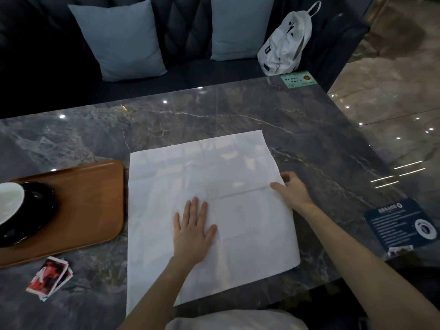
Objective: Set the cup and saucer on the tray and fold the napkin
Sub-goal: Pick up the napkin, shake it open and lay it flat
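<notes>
Fingers (277,186) of the right hand (294,190) curl at the right edge of the napkin, thumb and forefinger close around that edge in what looks like a light pinch, though whether the paper is truly gripped I cannot tell; the left hand (193,231) lies flat and spread, palm down, holding nothing and pressing the sheet near its middle.

By size: the glossy grey marble table (238,115) carries everything. On it, spread fully open in front of the person, is the large white paper napkin (238,163), thin and slightly see-through, marked with old crease lines in a grid, its near corner hanging past the table's edge. Just beside it to the left sits the rounded brown wooden tray (95,198), and on the tray the black saucer (40,210) with the white-lined cup (9,201) on it.

So the cup and saucer step looks done, and folding is in hand. Next, I judge, the right edge needs lifting over to the left edge while the flat hand anchors the sheet.
</notes>
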